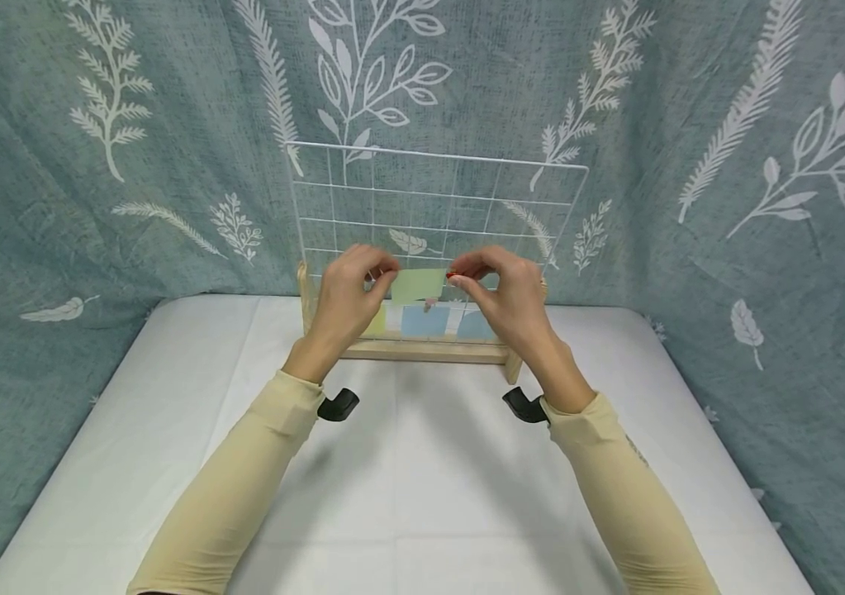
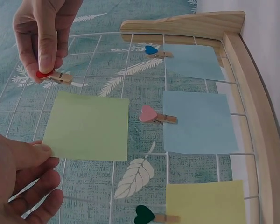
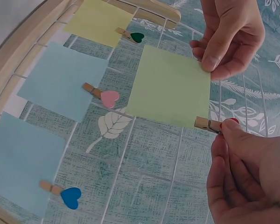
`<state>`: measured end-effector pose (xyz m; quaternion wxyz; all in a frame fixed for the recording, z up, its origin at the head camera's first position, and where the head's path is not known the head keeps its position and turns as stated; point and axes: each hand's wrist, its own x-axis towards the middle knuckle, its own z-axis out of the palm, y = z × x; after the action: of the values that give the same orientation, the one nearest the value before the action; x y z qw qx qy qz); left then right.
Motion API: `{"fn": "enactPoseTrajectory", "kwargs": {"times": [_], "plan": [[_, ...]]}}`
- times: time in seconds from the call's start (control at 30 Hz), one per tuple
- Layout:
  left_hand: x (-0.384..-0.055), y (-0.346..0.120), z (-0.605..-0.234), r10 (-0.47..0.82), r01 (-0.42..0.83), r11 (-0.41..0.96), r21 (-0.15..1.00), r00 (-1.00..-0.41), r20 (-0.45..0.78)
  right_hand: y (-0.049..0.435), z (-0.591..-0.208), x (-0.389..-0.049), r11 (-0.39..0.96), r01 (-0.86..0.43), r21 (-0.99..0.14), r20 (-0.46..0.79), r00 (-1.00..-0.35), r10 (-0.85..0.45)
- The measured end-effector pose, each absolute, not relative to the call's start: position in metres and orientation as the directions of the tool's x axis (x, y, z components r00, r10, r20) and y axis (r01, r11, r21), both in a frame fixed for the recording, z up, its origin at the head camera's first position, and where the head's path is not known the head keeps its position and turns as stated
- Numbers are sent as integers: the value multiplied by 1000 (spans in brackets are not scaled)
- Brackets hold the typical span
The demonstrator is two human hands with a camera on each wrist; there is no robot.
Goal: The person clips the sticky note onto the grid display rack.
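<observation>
Between finger and thumb my left hand [image 1: 350, 293] pinches a corner of a green paper note [image 2: 88, 126] in front of the white wire grid [image 1: 422, 198]. My right hand [image 1: 507, 289] pinches a small wooden clothespin [image 2: 59, 77] by its red end. In the right wrist view that clothespin's wooden tip lies close by a corner of the green note; whether they touch I cannot tell. Lower on the grid hang a yellow note [image 3: 99, 21] with a green-heart clothespin [image 3: 130, 35], a blue note [image 2: 198, 122] with a pink-heart one [image 2: 151, 115], and another blue note [image 2: 193, 60] with a blue-heart one [image 2: 156, 52].
A wooden base [image 1: 422, 351] holds the grid upright at the back of the white-covered table [image 1: 392, 479]. Behind it hangs a grey-green curtain [image 1: 192, 124] with white leaf prints. Black wrist-camera mounts [image 1: 338, 405] stick out near both sleeves.
</observation>
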<state>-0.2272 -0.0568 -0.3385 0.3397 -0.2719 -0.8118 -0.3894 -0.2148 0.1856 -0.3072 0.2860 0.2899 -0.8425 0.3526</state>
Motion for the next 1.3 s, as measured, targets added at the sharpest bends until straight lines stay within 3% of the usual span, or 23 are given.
{"fn": "enactPoseTrajectory", "kwargs": {"times": [1.0, 1.3], "plan": [[-243, -36, -320, 62, 624, 626, 467, -637, 768, 177, -286, -234, 517, -714, -472, 744, -637, -201], [-248, -33, -317, 41, 649, 610, 454, -598, 800, 176, -283, -236, 480, -732, -483, 757, -625, -190]]}}
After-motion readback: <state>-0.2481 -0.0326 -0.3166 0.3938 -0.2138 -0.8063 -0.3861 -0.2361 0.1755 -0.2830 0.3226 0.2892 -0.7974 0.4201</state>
